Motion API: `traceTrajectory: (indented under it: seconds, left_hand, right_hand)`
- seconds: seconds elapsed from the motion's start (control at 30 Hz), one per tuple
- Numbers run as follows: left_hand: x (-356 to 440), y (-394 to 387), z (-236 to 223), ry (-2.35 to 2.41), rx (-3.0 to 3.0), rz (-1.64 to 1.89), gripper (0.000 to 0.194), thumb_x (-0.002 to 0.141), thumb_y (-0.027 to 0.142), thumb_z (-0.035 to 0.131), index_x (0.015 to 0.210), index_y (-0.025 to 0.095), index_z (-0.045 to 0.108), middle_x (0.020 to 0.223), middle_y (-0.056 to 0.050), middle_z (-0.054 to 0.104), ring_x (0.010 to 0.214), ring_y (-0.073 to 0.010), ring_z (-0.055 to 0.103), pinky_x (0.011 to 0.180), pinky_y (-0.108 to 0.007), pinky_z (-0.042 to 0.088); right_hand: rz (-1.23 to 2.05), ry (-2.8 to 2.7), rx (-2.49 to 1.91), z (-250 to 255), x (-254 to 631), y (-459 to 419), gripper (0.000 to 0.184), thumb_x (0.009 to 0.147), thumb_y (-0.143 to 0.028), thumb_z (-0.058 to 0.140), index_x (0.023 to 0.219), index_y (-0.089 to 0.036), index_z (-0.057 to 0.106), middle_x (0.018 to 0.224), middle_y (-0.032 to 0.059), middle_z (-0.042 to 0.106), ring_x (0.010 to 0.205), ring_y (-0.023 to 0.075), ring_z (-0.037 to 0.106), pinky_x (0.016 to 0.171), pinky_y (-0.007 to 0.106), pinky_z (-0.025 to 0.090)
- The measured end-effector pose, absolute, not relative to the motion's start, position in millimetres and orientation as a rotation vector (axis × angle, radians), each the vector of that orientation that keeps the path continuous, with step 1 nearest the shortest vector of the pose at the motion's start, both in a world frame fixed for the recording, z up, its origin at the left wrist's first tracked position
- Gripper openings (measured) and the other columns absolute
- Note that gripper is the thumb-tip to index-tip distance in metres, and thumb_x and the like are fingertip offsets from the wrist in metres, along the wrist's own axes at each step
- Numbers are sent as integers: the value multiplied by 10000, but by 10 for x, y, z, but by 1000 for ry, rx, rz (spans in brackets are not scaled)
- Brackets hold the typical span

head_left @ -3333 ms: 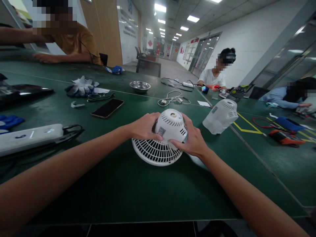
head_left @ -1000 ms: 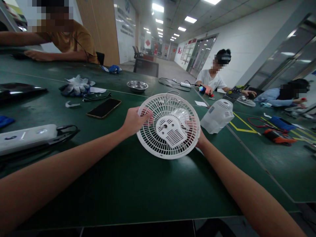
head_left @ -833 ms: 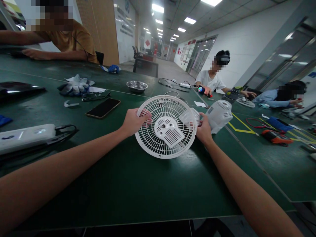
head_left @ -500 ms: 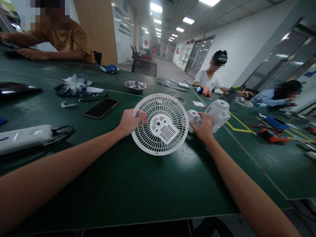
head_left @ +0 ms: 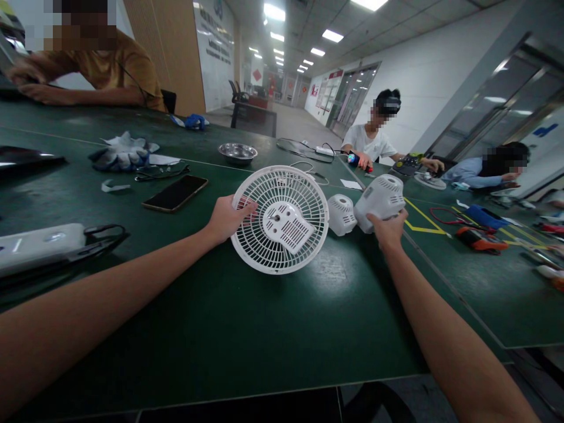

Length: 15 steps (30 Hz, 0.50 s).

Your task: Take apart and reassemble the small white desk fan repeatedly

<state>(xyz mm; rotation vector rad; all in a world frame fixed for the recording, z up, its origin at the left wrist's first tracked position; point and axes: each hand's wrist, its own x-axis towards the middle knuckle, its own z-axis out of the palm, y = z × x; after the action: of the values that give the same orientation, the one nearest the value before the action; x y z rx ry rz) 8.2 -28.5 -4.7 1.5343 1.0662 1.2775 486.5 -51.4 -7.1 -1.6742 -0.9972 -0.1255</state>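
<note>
A round white fan grille (head_left: pixel 288 226) is tilted up over the green table, its slotted centre plate facing me. Gripping its left rim, my left hand (head_left: pixel 230 218) has the thumb in front and the fingers behind the bars. My right hand (head_left: pixel 388 228) is closed around the lower right side of a larger white plastic housing (head_left: pixel 379 198) with vent slots; some fingers are hidden behind it. Between grille and housing stands a smaller white vented cover (head_left: pixel 342 215), which neither hand touches.
A metal bowl (head_left: pixel 238 154), a phone (head_left: pixel 175 193) and gloves (head_left: pixel 121 151) lie beyond my left hand. A white device (head_left: pixel 42 249) with a strap is at the left. An orange meter (head_left: pixel 481 241) sits at the right. Several people sit around the table.
My right hand has let go of the smaller cover and moved right to grasp the larger housing. My left hand still holds the grille, and the view has shifted slightly.
</note>
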Motion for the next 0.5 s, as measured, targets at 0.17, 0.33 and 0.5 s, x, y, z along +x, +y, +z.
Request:
traceTrajectory:
  seconds: [0.17, 0.33, 0.5]
  left_hand:
    - [82, -275, -52, 1058, 1535, 1275, 271, 843, 423, 795, 963, 187, 733, 877, -94, 786, 762, -259, 759, 676, -414, 644]
    - [82, -273, -54, 1042, 1543, 1279, 284, 844, 435, 799, 966, 187, 730, 872, -91, 786, 756, -255, 757, 671, -410, 644]
    - [89, -300, -28, 1042, 1556, 1285, 256, 858, 417, 788, 958, 188, 732, 870, -89, 786, 759, -253, 757, 677, -414, 645]
  right_hand:
    - [-128, -806, -1771, -17, 4770, -506, 863, 474, -421, 925, 1205, -214, 515, 1229, 151, 699, 1153, 377, 667, 1054, 567, 495]
    - [-307, -886, -1489, 273, 4429, -579, 797, 662, -478, 830, 1304, -183, 460, 1236, 183, 696, 1073, 331, 720, 955, 496, 563]
    - [-168, -1042, -1547, 283, 3983, -657, 755, 696, -525, 805, 1296, -177, 506, 1194, 182, 722, 1059, 341, 727, 915, 487, 568]
